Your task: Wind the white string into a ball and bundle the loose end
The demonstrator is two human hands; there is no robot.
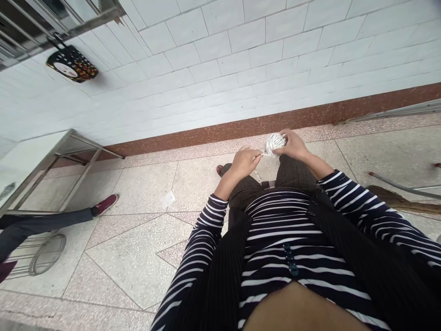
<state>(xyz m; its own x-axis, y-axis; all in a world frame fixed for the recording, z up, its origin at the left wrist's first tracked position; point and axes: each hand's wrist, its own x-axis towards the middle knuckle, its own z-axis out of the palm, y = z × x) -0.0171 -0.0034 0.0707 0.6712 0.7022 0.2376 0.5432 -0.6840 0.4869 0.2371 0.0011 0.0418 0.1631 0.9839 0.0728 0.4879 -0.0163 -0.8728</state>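
A white ball of cord [274, 143] is gripped in my right hand [294, 145], its fingers curled round the ball's right side. From the ball's left side a short stretch of white strand runs across to my left hand [245, 162]. That hand is closed, thumb and forefinger pinching the strand. Both hands are held in front of my lap, a small gap apart. A loose bit of pale strand [257, 175] hangs below, between my legs; where it leads I cannot make out.
A metal-legged table [71, 134] stands at the left, with another person's leg and red shoe [106, 204] beside it. A wire stool [48, 254] is near. White paper [168, 200] lies on the floor. A patterned bag [73, 64] hangs from the window bars. Right, a broom [403, 198].
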